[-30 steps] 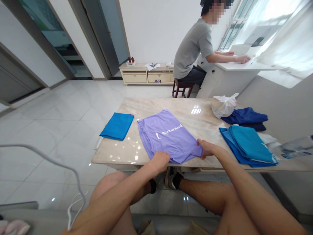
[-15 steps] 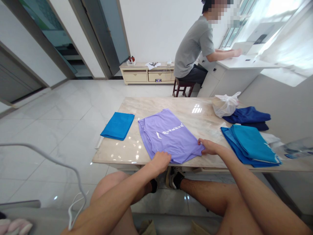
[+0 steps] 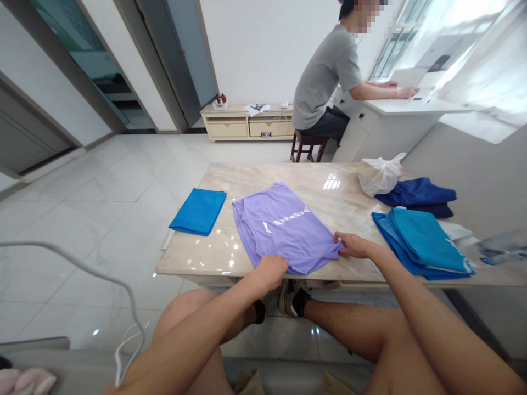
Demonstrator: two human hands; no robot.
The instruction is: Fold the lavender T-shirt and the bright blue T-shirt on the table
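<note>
the left hand [image 3: 272, 272], its fingers curled in, is closed on the near edge of a purple shirt [image 3: 284, 225]; the right hand [image 3: 352, 245] pinches the right corner of the same shirt between thumb and fingers. the shirt lies spread, partly doubled over, on the near middle part of a pale table [image 3: 247, 175], with white lettering and a white mark on its upper face. to its left, and apart from it — a folded blue cloth [image 3: 198, 212], flat near the left edge of the table. to the right of the right hand, teal and blue cloths [image 3: 426, 241] lie folded in layers; beyond these, a dark blue cloth [image 3: 428, 190] lies just beside a white plastic bag [image 3: 381, 175]. a clear bottle [image 3: 504, 247] is partly cut off at the right edge of the view. at the near left, a grey cable [image 3: 82, 262] crosses in front of the floor. in the far part of the room — a low cabinet [image 3: 228, 130] against the wall, and to its right a second person [image 3: 323, 82] in grey, seated on a stool [image 3: 310, 144], arms on a white desk [image 3: 374, 131].
</note>
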